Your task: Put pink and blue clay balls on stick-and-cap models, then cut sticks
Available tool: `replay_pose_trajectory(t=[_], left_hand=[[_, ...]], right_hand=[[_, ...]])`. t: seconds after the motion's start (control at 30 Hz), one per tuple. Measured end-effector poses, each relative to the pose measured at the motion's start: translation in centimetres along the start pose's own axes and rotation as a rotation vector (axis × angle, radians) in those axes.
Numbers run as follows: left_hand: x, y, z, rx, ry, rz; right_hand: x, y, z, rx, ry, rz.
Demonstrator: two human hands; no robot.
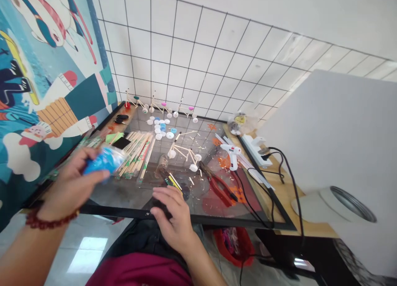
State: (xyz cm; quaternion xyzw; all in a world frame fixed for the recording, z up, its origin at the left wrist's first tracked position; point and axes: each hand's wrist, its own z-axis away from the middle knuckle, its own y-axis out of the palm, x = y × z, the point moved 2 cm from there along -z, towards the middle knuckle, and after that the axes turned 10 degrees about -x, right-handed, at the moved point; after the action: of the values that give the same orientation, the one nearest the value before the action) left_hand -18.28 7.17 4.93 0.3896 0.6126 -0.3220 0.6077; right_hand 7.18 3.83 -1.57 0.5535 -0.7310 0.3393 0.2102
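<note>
My left hand (79, 170), with a red bead bracelet at the wrist, is closed on a small clear plastic bag of blue pieces (104, 162), blurred by motion. The bag is held above the left side of the glass-topped table. Over the front edge, my right hand (173, 215) has its fingers apart and holds nothing. Just beyond it lie a yellow-and-black strip (173, 181) and a clear cylinder (161, 166). Paper-wrapped chopsticks (136, 153) lie near the bag. A small stick frame with white round wheels (183, 152) stands mid-table.
Red-handled pliers (221, 188) and a white glue gun (232, 154) with its cable lie right. Several stick frames (164, 106) stand at the back, with loose bottle caps (161, 128) before them. A power strip (257, 150) sits far right; a red basket (234, 246) is below.
</note>
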Motion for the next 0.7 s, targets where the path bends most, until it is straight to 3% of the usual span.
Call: replay_pose_trajectory(t=[0.07, 0.13, 0.23, 0.4, 0.5, 0.63, 0.7], left_hand=[[1.8, 2.2, 3.6, 0.288, -0.226, 0.126], [3.5, 3.9, 6.4, 0.464, -0.378, 0.218], [5.3, 5.4, 8.0, 0.489, -0.455, 0.287], [6.1, 6.1, 7.6, 0.512, -0.487, 0.278], [6.3, 6.1, 7.3, 0.506, -0.429, 0.251], [7.0, 6.1, 7.3, 0.542, -0.315, 0.091], [7.2, 6.2, 7.5, 0.44, -0.235, 0.019]], right_hand=[[-0.1, -0.6, -0.2, -0.035, 0.177, -0.143], [-0.2, -1.3, -0.4, -0.043, 0.333, -0.261], [-0.4, -2.2, -0.3, -0.007, 0.494, -0.378], [-0.8, -2.4, 0.3, 0.112, 0.671, -0.498], [-1.3, -2.0, 0.8, 0.119, 0.806, -0.585], [-2.0, -1.6, 1.4, 0.031, 0.894, -0.616], [-2.2, -1.8, 1.4, -0.017, 0.896, -0.595]])
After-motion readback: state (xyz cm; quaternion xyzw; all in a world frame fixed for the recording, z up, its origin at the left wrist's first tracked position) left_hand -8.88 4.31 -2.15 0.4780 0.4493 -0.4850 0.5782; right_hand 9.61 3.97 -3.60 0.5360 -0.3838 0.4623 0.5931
